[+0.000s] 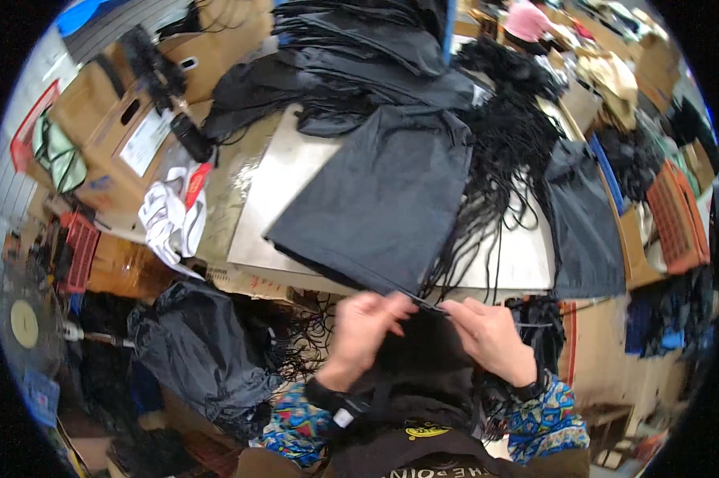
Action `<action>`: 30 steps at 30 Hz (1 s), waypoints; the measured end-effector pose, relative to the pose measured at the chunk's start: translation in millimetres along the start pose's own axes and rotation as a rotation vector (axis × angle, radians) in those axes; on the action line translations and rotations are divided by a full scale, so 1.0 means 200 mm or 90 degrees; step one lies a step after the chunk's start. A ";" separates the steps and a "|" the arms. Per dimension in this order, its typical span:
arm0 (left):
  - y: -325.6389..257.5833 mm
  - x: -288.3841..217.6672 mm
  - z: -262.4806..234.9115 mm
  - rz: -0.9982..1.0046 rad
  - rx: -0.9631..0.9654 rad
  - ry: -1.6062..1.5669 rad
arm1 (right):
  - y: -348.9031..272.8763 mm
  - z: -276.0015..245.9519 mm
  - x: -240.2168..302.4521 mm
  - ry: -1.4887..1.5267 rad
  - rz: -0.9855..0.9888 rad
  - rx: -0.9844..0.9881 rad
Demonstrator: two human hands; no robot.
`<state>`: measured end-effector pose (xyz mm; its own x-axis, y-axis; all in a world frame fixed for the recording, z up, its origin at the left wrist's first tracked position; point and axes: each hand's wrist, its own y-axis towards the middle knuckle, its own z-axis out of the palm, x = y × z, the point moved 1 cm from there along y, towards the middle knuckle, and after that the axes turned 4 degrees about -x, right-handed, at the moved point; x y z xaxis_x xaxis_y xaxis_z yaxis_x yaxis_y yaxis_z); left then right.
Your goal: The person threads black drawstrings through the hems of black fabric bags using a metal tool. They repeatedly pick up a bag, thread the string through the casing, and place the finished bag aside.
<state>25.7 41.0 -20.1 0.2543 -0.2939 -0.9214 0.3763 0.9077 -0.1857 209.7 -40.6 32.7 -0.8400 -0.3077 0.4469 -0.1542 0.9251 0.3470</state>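
A flat black cloth bag (375, 199) lies over the front edge of the table, its lower edge and corner towards me. My left hand (359, 331) is closed at that corner, fingers curled and slightly blurred, pinching the bag's edge. Close beside it, my right hand (491, 334) pinches a thin grey rod (535, 325), whose end sticks out to the right. A short dark strip spans the gap between both sets of fingertips; whether it is cord or part of the rod I cannot tell.
Black cords (507, 159) hang in a tangled heap right of the bag. Stacked black bags (351, 72) fill the table's far side. Another black bag (587, 223) drapes at the right. Cardboard boxes (108, 139) stand left; a person in pink (528, 22) sits far off.
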 end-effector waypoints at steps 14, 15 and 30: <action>0.08 -0.17 -0.02 0.021 -0.065 0.002 | 0.14 -0.08 0.02 0.118 -0.018 -0.029; 0.07 -0.12 0.05 -0.003 -0.008 -0.030 | 0.16 -0.03 0.02 0.095 -0.020 -0.004; 0.10 -0.04 0.10 0.172 0.105 0.182 | 0.14 0.02 0.02 0.133 0.091 -0.114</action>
<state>48.2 56.5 -9.1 0.1150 0.0636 -0.9913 0.4740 0.8735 0.1110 199.3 -15.7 41.2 -0.7186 -0.2340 0.6549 0.0667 0.9142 0.3998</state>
